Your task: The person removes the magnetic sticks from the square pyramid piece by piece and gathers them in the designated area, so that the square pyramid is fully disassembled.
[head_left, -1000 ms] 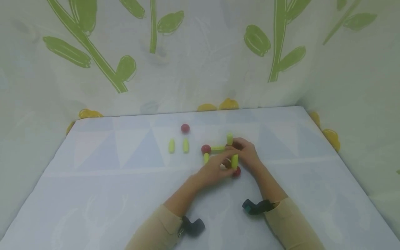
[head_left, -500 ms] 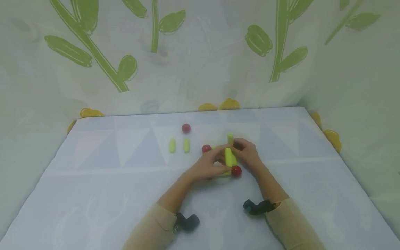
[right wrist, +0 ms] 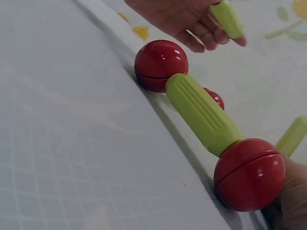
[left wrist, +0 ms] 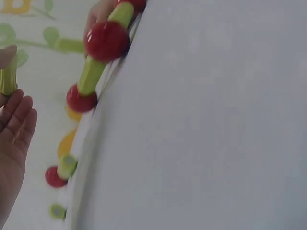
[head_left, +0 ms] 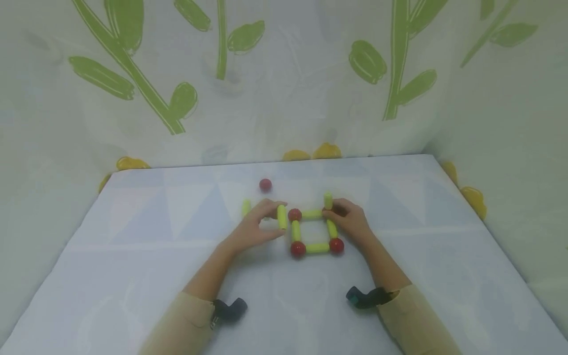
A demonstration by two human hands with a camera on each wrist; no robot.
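Observation:
In the head view, a square of light-green magnetic rods (head_left: 317, 248) joined by red balls (head_left: 298, 249) lies on the table. My right hand (head_left: 352, 220) pinches the far right corner ball, which its fingers mostly cover. An upright rod (head_left: 328, 200) stands on that corner. Left of the square, my left hand (head_left: 248, 231) holds a loose green rod (head_left: 282, 217) upright between thumb and fingers, apart from the square. The left wrist view shows this held rod (left wrist: 8, 79) at its left edge. Two balls joined by a ribbed rod (right wrist: 201, 112) fill the right wrist view.
A loose red ball (head_left: 265, 185) lies behind the left hand. One loose green rod (head_left: 246, 207) shows beside that hand; another is mostly hidden behind it. The white, patterned tabletop (head_left: 133, 276) ends at a cloth backdrop (head_left: 284, 98) with printed leaves.
My left hand has moved left with the rod, from over the square's right side to beyond its left side, uncovering the square. My right hand stays at the far right corner.

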